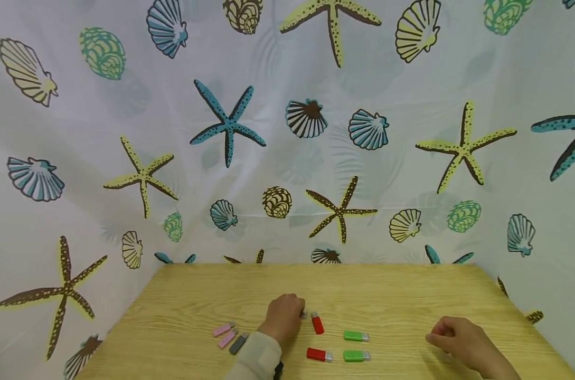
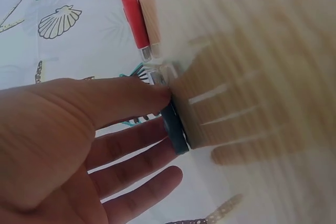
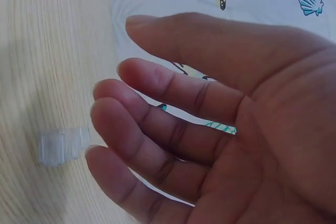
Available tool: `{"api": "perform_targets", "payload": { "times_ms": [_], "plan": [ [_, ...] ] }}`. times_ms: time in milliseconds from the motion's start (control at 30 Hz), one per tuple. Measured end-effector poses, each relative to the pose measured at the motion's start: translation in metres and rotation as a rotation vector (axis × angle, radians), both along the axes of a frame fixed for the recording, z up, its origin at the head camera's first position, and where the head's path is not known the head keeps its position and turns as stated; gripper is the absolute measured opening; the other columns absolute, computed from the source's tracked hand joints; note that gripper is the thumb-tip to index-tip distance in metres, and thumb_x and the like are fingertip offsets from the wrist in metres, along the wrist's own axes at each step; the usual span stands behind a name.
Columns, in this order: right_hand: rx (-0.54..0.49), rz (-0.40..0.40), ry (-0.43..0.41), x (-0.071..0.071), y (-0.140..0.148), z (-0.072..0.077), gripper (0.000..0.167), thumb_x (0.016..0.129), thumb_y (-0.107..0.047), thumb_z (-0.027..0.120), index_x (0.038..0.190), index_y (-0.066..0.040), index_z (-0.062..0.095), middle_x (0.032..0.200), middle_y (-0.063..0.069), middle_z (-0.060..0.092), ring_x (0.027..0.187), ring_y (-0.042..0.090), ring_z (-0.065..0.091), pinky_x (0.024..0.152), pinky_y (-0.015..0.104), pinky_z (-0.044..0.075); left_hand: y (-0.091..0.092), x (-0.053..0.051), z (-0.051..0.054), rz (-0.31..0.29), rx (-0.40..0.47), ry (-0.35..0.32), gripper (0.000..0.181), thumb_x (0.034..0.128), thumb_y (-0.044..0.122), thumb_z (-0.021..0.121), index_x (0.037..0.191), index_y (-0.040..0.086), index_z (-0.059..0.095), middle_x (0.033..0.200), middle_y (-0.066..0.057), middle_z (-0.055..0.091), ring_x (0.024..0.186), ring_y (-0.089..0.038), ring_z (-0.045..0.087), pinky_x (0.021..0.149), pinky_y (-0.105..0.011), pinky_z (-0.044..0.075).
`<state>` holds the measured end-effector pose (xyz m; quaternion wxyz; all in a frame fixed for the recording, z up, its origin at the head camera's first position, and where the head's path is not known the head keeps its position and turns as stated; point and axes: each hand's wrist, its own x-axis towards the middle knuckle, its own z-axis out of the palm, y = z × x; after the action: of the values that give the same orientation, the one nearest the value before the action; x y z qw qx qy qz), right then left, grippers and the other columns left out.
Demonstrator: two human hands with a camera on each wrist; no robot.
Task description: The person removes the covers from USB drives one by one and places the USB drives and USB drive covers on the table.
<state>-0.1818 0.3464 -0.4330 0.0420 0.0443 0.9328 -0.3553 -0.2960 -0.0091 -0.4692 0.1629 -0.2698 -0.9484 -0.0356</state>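
Red stick [image 1: 316, 354] and green stick [image 1: 352, 356] up front, left hand [image 1: 282, 317] pinching dark stick [image 2: 175, 129] farther out.
Grey stick [image 1: 238, 344] to the left, two pink sticks [image 1: 227, 338] just beside it. Second green [image 1: 352, 335] behind the first. Right hand [image 1: 462, 339] off right, fingers loosely curled, grasping nothing. Dark stick's at table [image 1: 392, 295] level, thumb against fingers, near second red [image 1: 318, 324]. Shell-print cloth [image 1: 287, 240] behind.

White sheeting [image 1: 287, 169] printed with starfish [image 1: 229, 123] and scallop shells [image 1: 369, 130] in teal, yellow and brown hangs behind and along both sides of a pale wood-grain table [image 1: 392, 298], grey leaf shapes [image 1: 478, 68] showing faintly between the bolder motifs, while a thin crease [image 1: 249, 216] runs across the back above the table's straight far edge [image 1: 316, 265], under soft light
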Motion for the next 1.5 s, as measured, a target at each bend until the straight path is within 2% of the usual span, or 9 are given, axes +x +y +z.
{"api": "perform_targets", "payload": {
  "times_ms": [267,467,600,767,900,1000,1167,1300,1500],
  "plan": [
    [0.005,0.074,0.056,-0.005,-0.015,0.004,0.021,0.09,-0.028,0.067,0.085,-0.008,0.064,0.076,0.0,0.059,0.068,0.017,0.05,0.06,0.032,0.043,-0.008,0.002,-0.002,0.011,-0.003,-0.035,0.016,0.0783,0.023,0.081,0.073,0.017,0.067,0.066,0.005,0.054,0.058,-0.011,0.053,0.053,-0.027,0.045],
    [0.002,0.132,0.087,-0.008,-0.032,0.007,0.018,0.089,-0.024,0.069,0.083,-0.008,0.063,0.076,0.0,0.057,0.069,0.017,0.049,0.06,0.031,0.043,-0.013,0.011,-0.001,-0.009,-0.001,-0.045,0.019,0.0787,0.024,0.081,0.072,0.018,0.065,0.065,0.006,0.053,0.057,-0.008,0.05,0.052,-0.026,0.043],
    [-0.039,0.19,0.089,-0.01,-0.045,0.011,0.022,0.089,-0.027,0.069,0.085,-0.007,0.062,0.076,0.001,0.057,0.071,0.018,0.049,0.061,0.031,0.043,-0.018,0.019,0.003,-0.009,0.024,-0.052,0.02,0.0794,0.025,0.08,0.071,0.017,0.064,0.063,0.007,0.052,0.055,-0.007,0.047,0.05,-0.025,0.04],
    [-0.055,0.262,0.105,-0.01,-0.057,0.018,0.024,0.089,-0.031,0.069,0.088,-0.008,0.062,0.078,0.0,0.059,0.07,0.016,0.051,0.061,0.029,0.044,-0.027,0.029,0.017,-0.039,0.047,-0.096,0.016,0.0776,0.022,0.081,0.073,0.017,0.066,0.065,0.008,0.054,0.056,-0.006,0.047,0.052,-0.024,0.041],
    [-0.081,0.314,0.108,-0.01,-0.065,0.021,0.023,0.089,-0.03,0.068,0.088,-0.008,0.063,0.079,0.0,0.06,0.07,0.013,0.053,0.061,0.028,0.045,-0.03,0.038,0.031,-0.083,0.038,-0.102,0.014,0.0754,0.019,0.082,0.075,0.018,0.068,0.066,0.009,0.057,0.056,-0.004,0.047,0.052,-0.022,0.041],
    [-0.114,0.353,0.097,-0.011,-0.072,0.022,0.023,0.09,-0.03,0.068,0.089,-0.007,0.063,0.081,0.0,0.061,0.071,0.013,0.055,0.062,0.027,0.046,-0.031,0.047,0.042,-0.119,0.032,-0.132,0.013,0.0758,0.022,0.082,0.078,0.019,0.07,0.069,0.011,0.058,0.058,-0.001,0.047,0.054,-0.022,0.042],
    [-0.145,0.413,0.092,-0.011,-0.086,0.024,0.022,0.091,-0.028,0.067,0.089,-0.007,0.062,0.082,0.002,0.062,0.071,0.012,0.057,0.062,0.028,0.047,-0.031,0.061,0.059,-0.193,0.074,-0.27,0.011,0.08,0.024,0.08,0.083,0.022,0.069,0.074,0.014,0.057,0.062,0.002,0.048,0.059,-0.022,0.044],
    [-0.175,0.464,0.091,-0.01,-0.098,0.027,0.02,0.091,-0.026,0.067,0.089,-0.007,0.062,0.079,0.003,0.061,0.067,0.01,0.056,0.06,0.027,0.046,-0.033,0.069,0.068,-0.236,0.113,-0.364,0.009,0.0828,0.023,0.077,0.084,0.023,0.068,0.074,0.016,0.056,0.062,0.004,0.049,0.056,-0.017,0.043],
    [-0.203,0.526,0.083,-0.007,-0.115,0.035,0.016,0.092,-0.023,0.066,0.089,-0.008,0.062,0.078,0.002,0.061,0.065,0.008,0.054,0.06,0.025,0.046,-0.037,0.08,0.08,-0.299,0.154,-0.355,0.008,0.0837,0.021,0.076,0.086,0.022,0.069,0.074,0.017,0.055,0.06,0.006,0.046,0.055,-0.016,0.04]
  ]
}}
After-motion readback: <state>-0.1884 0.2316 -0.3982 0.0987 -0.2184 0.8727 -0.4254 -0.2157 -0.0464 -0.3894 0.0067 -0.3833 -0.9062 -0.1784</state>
